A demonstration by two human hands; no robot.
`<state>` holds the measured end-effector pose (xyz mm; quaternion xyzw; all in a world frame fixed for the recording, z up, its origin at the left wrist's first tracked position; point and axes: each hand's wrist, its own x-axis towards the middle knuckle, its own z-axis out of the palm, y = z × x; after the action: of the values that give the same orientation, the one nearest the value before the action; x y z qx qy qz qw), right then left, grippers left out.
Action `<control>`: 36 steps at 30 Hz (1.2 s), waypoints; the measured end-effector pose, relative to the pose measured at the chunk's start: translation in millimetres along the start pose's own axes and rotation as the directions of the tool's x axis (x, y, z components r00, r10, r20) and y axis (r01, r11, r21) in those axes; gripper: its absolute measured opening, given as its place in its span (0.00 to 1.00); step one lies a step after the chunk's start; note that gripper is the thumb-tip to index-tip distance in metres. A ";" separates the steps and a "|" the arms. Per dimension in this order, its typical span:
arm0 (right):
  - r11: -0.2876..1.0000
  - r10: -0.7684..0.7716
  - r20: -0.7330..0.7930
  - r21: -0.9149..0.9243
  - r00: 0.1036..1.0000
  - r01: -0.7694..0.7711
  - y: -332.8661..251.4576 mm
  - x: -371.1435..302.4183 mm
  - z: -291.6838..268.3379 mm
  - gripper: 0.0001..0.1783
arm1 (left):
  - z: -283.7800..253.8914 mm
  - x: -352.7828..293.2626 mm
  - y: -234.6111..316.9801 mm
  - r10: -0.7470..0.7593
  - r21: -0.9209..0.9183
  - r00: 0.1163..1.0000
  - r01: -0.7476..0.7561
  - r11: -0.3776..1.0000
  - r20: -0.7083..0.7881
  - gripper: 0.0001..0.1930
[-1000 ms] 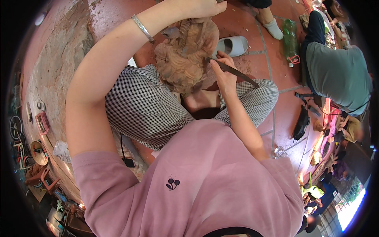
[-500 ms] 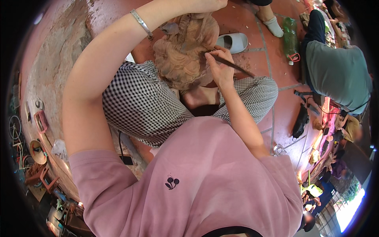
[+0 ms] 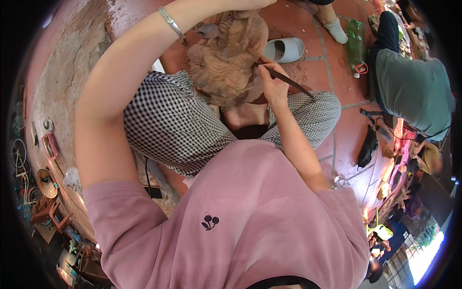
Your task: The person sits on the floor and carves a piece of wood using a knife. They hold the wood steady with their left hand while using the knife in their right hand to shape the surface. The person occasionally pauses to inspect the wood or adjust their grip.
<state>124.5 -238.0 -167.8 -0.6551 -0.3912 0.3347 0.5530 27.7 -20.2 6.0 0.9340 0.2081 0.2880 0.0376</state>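
A brown wooden carving with wavy folds stands between my crossed legs, by my bare foot. My left arm, with a silver bracelet, reaches over to its top. My left hand lies at the upper edge of the view against the carving's top, its fingers mostly cut off. On the carving's right side, my right hand is closed round a long, thin, dark tool. One end of this tool is by the carved wood; the other points toward my right knee. Its exact kind is unclear.
A pale grey slipper and a green plastic bottle lie on the red tiles. Another person in a grey-green shirt sits at the right, near a black pouch. A phone lies by my left thigh.
My right hand has shifted slightly right and down with the dark tool, whose line now looks more bent. The carving has turned or tilted a little under my left hand.
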 end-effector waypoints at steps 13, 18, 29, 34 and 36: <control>0.998 0.038 0.011 -0.055 0.999 -0.037 -5.4 3.0 -6.2 0.09 | 0.4 -0.8 -1.6 0.003 -0.009 1.000 -0.003 1.000 -0.005 0.18; 0.993 0.104 -0.030 0.066 0.994 -0.102 -19.4 -4.8 -7.1 0.07 | -2.4 0.6 1.3 -0.013 -0.015 0.999 0.013 1.000 0.041 0.18; 0.530 -0.433 0.649 -0.378 0.625 0.759 -73.2 44.9 -23.5 0.12 | 1.5 -0.9 -0.3 0.007 -0.008 1.000 -0.007 1.000 0.003 0.18; 0.095 -0.296 0.901 -0.303 0.317 0.948 -88.2 76.3 -3.4 0.09 | -1.3 -0.6 -3.2 -0.014 -0.013 0.999 0.014 1.000 0.036 0.17; 0.059 -0.159 0.934 -0.315 0.321 0.947 -96.8 78.2 1.4 0.10 | -3.2 -0.7 -1.6 -0.035 -0.027 0.997 0.037 0.999 0.075 0.16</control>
<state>146.3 -160.4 -73.0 -0.3966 -0.9180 0.0051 0.0032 24.8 -19.2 8.0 0.9396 0.2190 0.2551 0.0639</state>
